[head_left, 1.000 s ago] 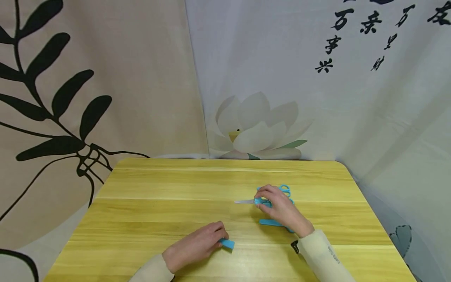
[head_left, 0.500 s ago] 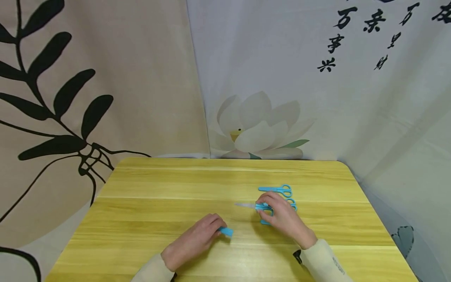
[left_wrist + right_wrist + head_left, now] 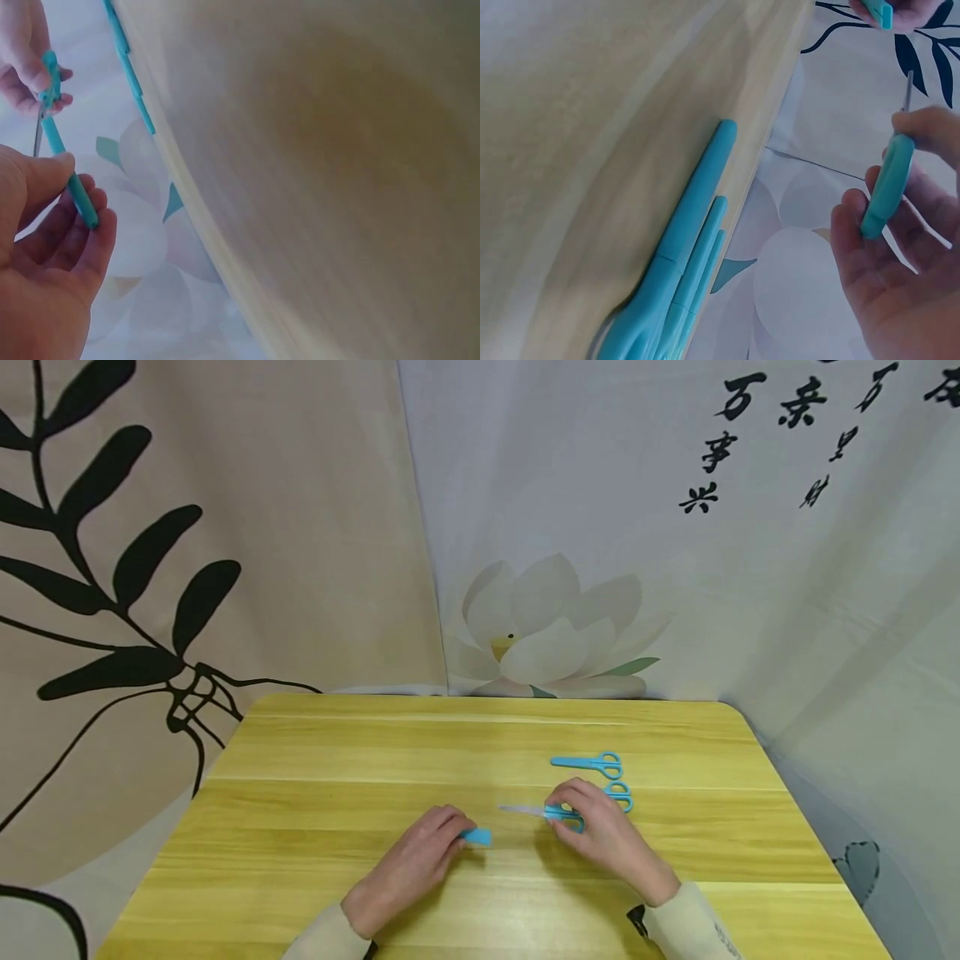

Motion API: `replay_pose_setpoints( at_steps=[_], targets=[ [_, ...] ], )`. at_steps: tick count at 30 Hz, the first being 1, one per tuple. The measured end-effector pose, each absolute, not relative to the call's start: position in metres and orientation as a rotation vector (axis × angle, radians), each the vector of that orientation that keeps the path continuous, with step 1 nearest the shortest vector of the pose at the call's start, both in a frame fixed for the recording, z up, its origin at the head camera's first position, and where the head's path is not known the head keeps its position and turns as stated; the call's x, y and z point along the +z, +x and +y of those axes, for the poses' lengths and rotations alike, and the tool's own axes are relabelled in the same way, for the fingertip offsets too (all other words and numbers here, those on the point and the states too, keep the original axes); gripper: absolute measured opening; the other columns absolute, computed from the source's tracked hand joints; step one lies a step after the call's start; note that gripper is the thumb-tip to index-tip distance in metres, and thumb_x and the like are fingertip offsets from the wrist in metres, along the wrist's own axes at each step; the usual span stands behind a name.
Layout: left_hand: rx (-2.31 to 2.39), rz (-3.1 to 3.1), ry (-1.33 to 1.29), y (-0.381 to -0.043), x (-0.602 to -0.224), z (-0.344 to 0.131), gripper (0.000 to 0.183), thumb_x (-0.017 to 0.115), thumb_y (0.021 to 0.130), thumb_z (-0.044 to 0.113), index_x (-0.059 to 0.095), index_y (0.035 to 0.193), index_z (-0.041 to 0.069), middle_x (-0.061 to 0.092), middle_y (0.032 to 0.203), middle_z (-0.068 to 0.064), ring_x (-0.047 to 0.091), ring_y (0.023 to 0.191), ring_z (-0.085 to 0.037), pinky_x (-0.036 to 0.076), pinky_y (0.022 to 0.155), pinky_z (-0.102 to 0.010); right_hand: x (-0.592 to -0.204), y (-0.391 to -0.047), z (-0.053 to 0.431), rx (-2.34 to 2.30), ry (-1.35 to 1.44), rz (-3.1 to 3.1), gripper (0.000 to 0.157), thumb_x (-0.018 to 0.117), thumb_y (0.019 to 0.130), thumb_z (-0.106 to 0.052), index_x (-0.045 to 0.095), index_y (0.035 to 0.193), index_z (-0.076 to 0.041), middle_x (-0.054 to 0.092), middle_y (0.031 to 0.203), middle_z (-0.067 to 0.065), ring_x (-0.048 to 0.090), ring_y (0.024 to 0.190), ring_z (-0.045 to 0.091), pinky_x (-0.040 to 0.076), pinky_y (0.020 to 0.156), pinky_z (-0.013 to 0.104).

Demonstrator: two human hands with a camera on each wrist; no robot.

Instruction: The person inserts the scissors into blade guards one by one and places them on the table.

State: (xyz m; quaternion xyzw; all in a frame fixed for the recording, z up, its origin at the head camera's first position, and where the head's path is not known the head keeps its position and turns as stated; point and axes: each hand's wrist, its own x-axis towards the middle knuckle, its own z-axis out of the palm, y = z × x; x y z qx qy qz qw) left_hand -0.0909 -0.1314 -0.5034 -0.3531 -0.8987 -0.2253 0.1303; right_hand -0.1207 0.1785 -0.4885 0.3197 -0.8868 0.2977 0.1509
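My left hand pinches a blue scissors sheath between thumb and fingers, its free end pointing right. In the left wrist view the sheath crosses the fingertips. By their blue handles, my right hand holds a pair of scissors. Their bare metal blades point left, the tip short of the sheath and slightly farther from me. The right wrist view has the thumb pressed on the scissors' handle, with the blade beyond it. Both hands are raised over the wooden table.
Sheathed blue scissors lie at the table's back right, with another pair's handles showing behind my right hand. The right wrist view shows three such pairs side by side, the nearest sheathed scissors largest. A printed curtain hangs behind.
My left hand has moved away from me with the sheath, while my right hand has come slightly nearer with the scissors. Blade tip and sheath are now closer together.
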Motion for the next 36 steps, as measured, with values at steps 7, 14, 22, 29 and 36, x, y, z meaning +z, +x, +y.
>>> replay_pose_setpoints(
  at_steps=[7, 14, 22, 29, 36],
  targets=[
    [-0.649, -2.585, -0.951, -0.092, -0.502, -0.129, 0.022, 0.077, 0.093, 0.005, 0.07, 0.112, 0.011, 0.064, 0.112, 0.0, 0.06, 0.101, -0.015, 0.057, 0.086, -0.031, -0.491, -0.116, 0.179, 0.831, 0.944, -2.523, 0.022, 0.087, 0.082, -0.011, 0.074, 0.099, -0.014, 0.068, 0.109, -0.005, 0.065, 0.097, 0.015, 0.059, 0.081, 0.036],
    [-0.659, -2.517, -0.917, -0.092, -0.503, -0.126, 0.023, 0.077, 0.092, 0.004, 0.07, 0.113, 0.01, 0.063, 0.11, 0.0, 0.059, 0.098, -0.015, 0.056, 0.083, -0.032, -0.495, -0.115, 0.178, 0.811, 0.989, -2.472, 0.024, 0.089, 0.079, -0.011, 0.074, 0.098, -0.013, 0.068, 0.108, -0.004, 0.065, 0.098, 0.017, 0.058, 0.082, 0.038],
    [-0.676, -2.515, -0.902, -0.091, -0.502, -0.123, 0.022, 0.075, 0.094, 0.005, 0.07, 0.114, 0.01, 0.063, 0.11, 0.0, 0.058, 0.098, -0.016, 0.056, 0.084, -0.032, -0.496, -0.113, 0.176, 0.804, 0.995, -2.473, 0.024, 0.09, 0.078, -0.01, 0.074, 0.097, -0.013, 0.067, 0.106, -0.005, 0.065, 0.096, 0.016, 0.058, 0.08, 0.037],
    [-0.681, -2.505, -0.899, -0.091, -0.503, -0.121, 0.022, 0.077, 0.093, 0.005, 0.07, 0.113, 0.01, 0.063, 0.109, 0.001, 0.058, 0.097, -0.015, 0.056, 0.082, -0.032, -0.496, -0.113, 0.175, 0.798, 1.0, -2.485, 0.023, 0.089, 0.08, -0.012, 0.074, 0.098, -0.013, 0.067, 0.106, -0.005, 0.065, 0.096, 0.015, 0.058, 0.079, 0.036],
    [-0.697, -2.495, -0.889, -0.091, -0.502, -0.12, 0.022, 0.078, 0.092, 0.006, 0.072, 0.112, 0.009, 0.064, 0.108, 0.0, 0.059, 0.096, -0.015, 0.055, 0.081, -0.032, -0.494, -0.112, 0.173, 0.778, 0.998, -2.492, 0.023, 0.089, 0.08, -0.012, 0.075, 0.098, -0.013, 0.068, 0.105, -0.005, 0.065, 0.095, 0.015, 0.058, 0.079, 0.035]
  ],
)
